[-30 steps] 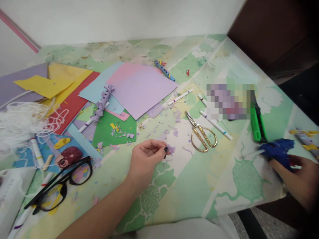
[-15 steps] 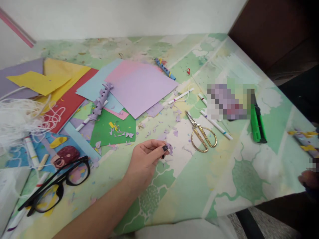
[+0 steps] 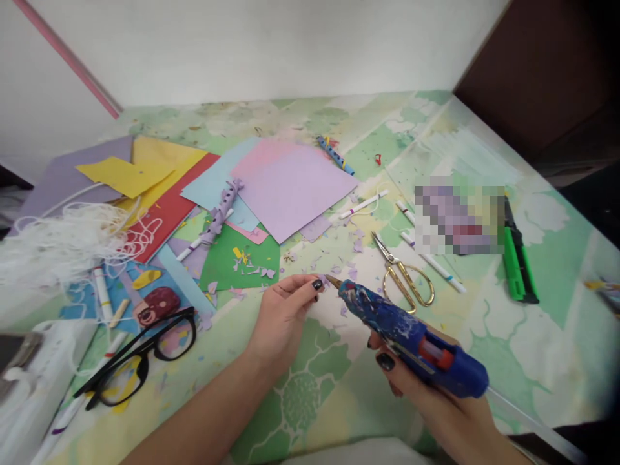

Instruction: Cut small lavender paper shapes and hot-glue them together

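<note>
My left hand (image 3: 288,307) pinches a small purple paper piece (image 3: 323,279) between thumb and fingers over the middle of the table. My right hand (image 3: 426,387) is wrapped round a blue hot glue gun (image 3: 411,339), a clear glue stick (image 3: 530,423) poking out of its back end. The gun's metal nozzle (image 3: 333,280) is at the paper piece, though I cannot tell whether they touch. Just beyond the gun lie gold-handled scissors (image 3: 407,279), blades pointing away. Purple paper scraps (image 3: 357,241) are scattered past my left hand.
Coloured sheets (image 3: 300,187) lie at the back, with a purple paper-wrapped stick (image 3: 223,210) across them. White string (image 3: 72,245), black glasses (image 3: 140,361) and a white power strip (image 3: 58,361) are on the left. A green cutter (image 3: 519,265) and white pens (image 3: 433,263) lie right.
The glue gun in my right hand has come into view from the right, up to the paper piece. My left hand keeps its pinch. The view has shifted slightly.
</note>
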